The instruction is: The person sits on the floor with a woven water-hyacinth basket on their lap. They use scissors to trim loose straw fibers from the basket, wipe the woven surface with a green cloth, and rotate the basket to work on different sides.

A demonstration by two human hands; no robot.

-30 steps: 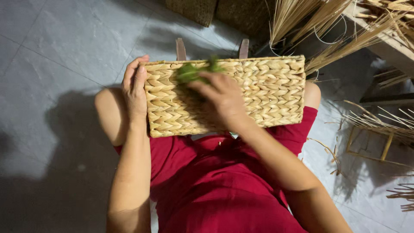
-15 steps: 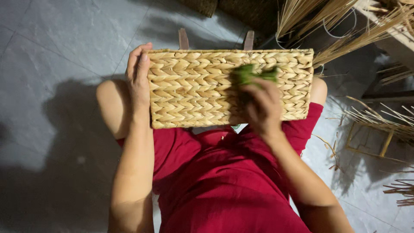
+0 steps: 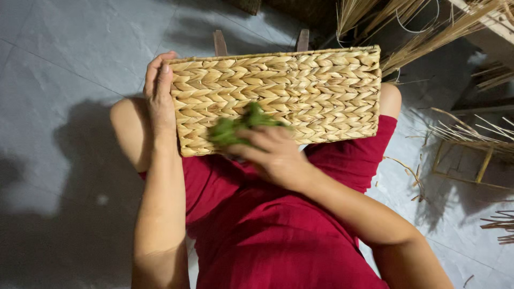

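A rectangular woven straw basket (image 3: 300, 91) lies on its side across my knees, its braided face turned up. My left hand (image 3: 159, 96) lies flat against the basket's left end and steadies it. My right hand (image 3: 270, 155) grips a crumpled green cloth (image 3: 235, 127) and presses it on the lower left part of the braided face. The cloth is blurred by motion. I sit in a red garment (image 3: 267, 230) on a low seat.
Two wooden posts (image 3: 219, 43) stick up behind the basket. Bundles of dry straw stalks (image 3: 407, 21) lie at the upper right, with a small wooden frame (image 3: 466, 160) and loose stalks on the grey tiled floor (image 3: 69, 64) to the right.
My right hand with the green cloth swept from the basket's upper middle to its upper right, then back down to the lower left. The left hand stayed on the basket's end.
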